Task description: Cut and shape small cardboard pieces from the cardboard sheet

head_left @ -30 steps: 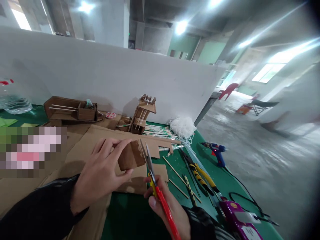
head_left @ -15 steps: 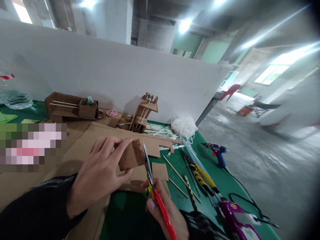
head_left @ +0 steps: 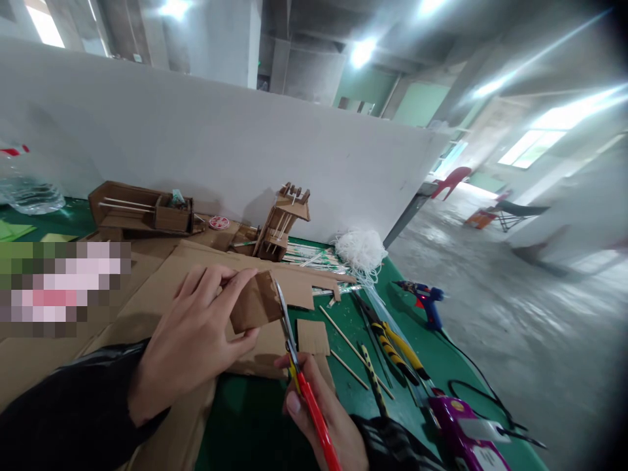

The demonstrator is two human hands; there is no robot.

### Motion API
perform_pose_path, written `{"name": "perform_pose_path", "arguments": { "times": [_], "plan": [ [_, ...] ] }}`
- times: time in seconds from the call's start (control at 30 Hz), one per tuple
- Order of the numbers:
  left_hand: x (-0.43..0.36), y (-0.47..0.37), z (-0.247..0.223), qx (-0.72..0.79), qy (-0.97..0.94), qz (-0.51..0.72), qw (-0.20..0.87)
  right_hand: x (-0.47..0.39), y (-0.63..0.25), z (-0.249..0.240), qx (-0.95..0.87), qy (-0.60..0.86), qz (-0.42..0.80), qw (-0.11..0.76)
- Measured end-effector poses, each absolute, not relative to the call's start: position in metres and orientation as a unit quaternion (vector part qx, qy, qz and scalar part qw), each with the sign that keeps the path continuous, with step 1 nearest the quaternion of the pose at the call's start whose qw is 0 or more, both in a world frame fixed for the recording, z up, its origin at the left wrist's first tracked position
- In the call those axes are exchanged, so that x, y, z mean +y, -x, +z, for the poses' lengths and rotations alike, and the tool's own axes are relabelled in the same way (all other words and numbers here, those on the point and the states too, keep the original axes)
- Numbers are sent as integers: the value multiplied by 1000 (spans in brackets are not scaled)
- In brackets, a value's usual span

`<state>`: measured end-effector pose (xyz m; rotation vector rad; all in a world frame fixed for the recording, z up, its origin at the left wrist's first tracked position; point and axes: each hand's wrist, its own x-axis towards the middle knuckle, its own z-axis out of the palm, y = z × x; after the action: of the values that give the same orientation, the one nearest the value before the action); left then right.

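Observation:
My left hand [head_left: 196,340] grips a small brown cardboard piece [head_left: 256,302] between thumb and fingers, above a larger cardboard sheet. In my right hand [head_left: 318,405] are scissors [head_left: 314,409] with red and yellow handles, pointing up and away. Their blades lie along the right edge of the small piece; whether they are parted is too fine to tell. Just right of the blades, a cardboard scrap [head_left: 313,337] lies on the green table [head_left: 245,418].
Behind stand two cardboard models [head_left: 142,209] [head_left: 282,226] near a white partition [head_left: 220,144]. White stringy material [head_left: 360,252] lies at the back. On the right are thin sticks [head_left: 343,327], yellow-black pliers [head_left: 397,347], a blue glue gun [head_left: 424,301] and a purple device [head_left: 466,432].
My left hand and the small cardboard piece have shifted slightly left and up. The scissors in my right hand have also moved a little left.

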<state>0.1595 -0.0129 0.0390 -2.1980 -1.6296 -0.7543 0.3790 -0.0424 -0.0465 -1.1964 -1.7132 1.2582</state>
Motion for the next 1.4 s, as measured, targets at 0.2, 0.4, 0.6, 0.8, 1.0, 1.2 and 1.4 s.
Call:
{"name": "perform_pose_path", "arguments": {
  "times": [0.2, 0.4, 0.6, 0.8, 1.0, 1.2, 1.4],
  "plan": [
    [-12, -159, 36, -568, 767, -260, 146, -44, -379, -44, -650, 456, 500, 346],
    [-12, -159, 35, -565, 769, -258, 149, -44, -380, -45, -642, 454, 507, 355],
    [-12, -159, 37, -567, 767, -257, 156, -47, -381, -41, -639, 462, 501, 357],
    [-12, -159, 37, -564, 769, -256, 159, -45, -379, -36, -644, 452, 499, 364],
    [-13, -159, 37, -566, 770, -252, 155, -45, -376, -40, -629, 437, 524, 372],
    [-14, -160, 37, -557, 776, -256, 146, -45, -379, -44, -674, 452, 476, 339],
    [-14, -161, 36, -542, 783, -266, 146, -47, -379, -47, -693, 482, 414, 340]
  ]
}}
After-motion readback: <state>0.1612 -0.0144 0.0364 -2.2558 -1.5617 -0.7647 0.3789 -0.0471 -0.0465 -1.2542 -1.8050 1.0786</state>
